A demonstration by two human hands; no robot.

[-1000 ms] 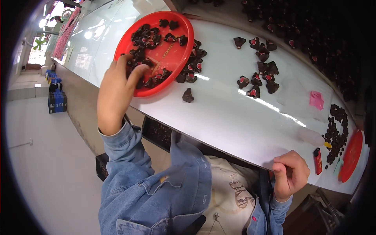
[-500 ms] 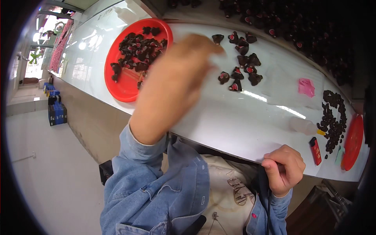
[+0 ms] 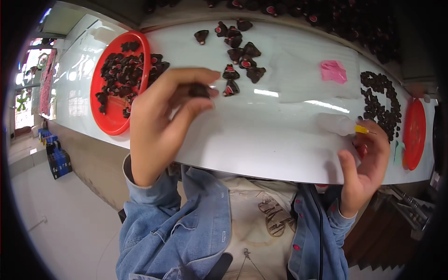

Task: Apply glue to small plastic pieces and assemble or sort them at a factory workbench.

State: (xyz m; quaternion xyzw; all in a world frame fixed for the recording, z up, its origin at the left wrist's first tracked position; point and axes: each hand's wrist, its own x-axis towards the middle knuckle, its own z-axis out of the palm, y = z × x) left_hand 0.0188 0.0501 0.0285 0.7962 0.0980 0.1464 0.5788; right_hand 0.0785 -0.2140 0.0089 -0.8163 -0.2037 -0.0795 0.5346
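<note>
Left hand (image 3: pixel 156 116) hovers over the white counter (image 3: pixel 261 154) just right of the red tray (image 3: pixel 108 122), its grip apparently closed round a dark lumpy piece (image 3: pixel 199 90), while the right hand (image 3: pixel 366 170), grip released with thumb and fingers parted, sits beside the yellow-tipped bottle (image 3: pixel 336 124).

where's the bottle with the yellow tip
The bottle lies on the white table, right of centre in the head view, its yellow tip by the right hand.

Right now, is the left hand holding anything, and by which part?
The left hand holds a small dark-brown piece in its fingers; I can't tell which part they grip.
</note>
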